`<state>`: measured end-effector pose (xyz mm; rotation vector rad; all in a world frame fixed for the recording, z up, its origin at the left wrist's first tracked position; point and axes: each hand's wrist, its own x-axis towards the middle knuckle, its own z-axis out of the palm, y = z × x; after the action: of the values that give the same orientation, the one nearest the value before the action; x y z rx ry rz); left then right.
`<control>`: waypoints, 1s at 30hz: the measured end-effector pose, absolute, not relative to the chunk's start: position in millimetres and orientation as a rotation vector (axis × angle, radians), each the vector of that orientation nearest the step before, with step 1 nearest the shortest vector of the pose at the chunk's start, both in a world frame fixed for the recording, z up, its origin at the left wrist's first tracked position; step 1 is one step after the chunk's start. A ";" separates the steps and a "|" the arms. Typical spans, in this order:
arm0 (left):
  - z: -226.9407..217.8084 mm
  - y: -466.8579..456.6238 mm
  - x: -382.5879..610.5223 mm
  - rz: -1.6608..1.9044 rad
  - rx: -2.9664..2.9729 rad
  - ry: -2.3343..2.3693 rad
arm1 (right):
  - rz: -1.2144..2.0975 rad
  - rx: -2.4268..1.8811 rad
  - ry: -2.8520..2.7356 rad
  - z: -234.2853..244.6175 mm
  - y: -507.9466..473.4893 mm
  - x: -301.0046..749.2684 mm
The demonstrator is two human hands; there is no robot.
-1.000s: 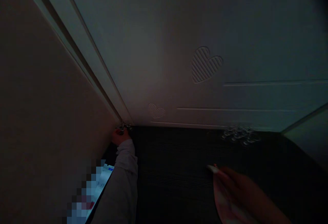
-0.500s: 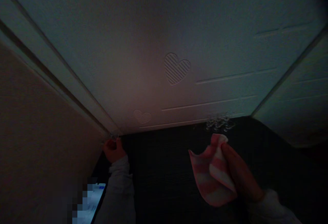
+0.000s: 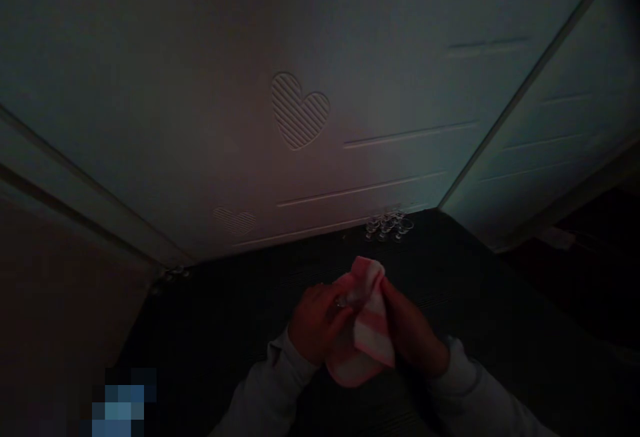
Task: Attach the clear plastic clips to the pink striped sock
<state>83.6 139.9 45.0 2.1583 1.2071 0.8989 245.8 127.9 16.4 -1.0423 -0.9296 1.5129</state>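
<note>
Grip: both hands are closed on one cloth, held between them.
Left hand: fingers curled against the cloth's left side, thumb towards its top; grey sleeve to the wrist.
Right hand: wrapped round the cloth's right side, fingers clamped on the fabric; grey sleeve too.
Cloth: pink with white stripes, bunched, its top corner poking up above the fingers; held low in the middle of the view, over the surface.
Glint: small shiny spot at the left fingertips, against the cloth; too dark to tell what it is.
Surface: dark and ribbed, under the hands.
Panel: pale, upright behind the surface, with grooved lines.
Hearts: a large striped heart on the panel, a smaller one lower left.
Clear bits: small glinting cluster on the surface, at the panel's foot, beyond the cloth and apart from it.
Light: very dim throughout.
</note>
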 end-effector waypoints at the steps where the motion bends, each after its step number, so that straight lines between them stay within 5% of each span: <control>1: 45.0 140.7 82.5 0.878 2.173 1.237 | 1.522 -1.015 -0.957 17.6 126.0 245.0; 9: 58.2 138.3 81.9 0.795 2.167 1.090 | 1.461 -1.066 -1.338 28.0 120.3 244.1; 19: 72.6 138.3 67.1 0.709 1.895 1.061 | 1.378 -1.212 -1.161 24.4 122.3 246.1; 30: 60.9 139.9 69.1 0.699 1.183 1.117 | 1.335 -1.113 -1.496 22.6 120.7 253.4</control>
<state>69.1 139.9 60.9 1.1833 1.1169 0.6986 253.4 120.7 22.6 -1.1133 -1.4955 1.3349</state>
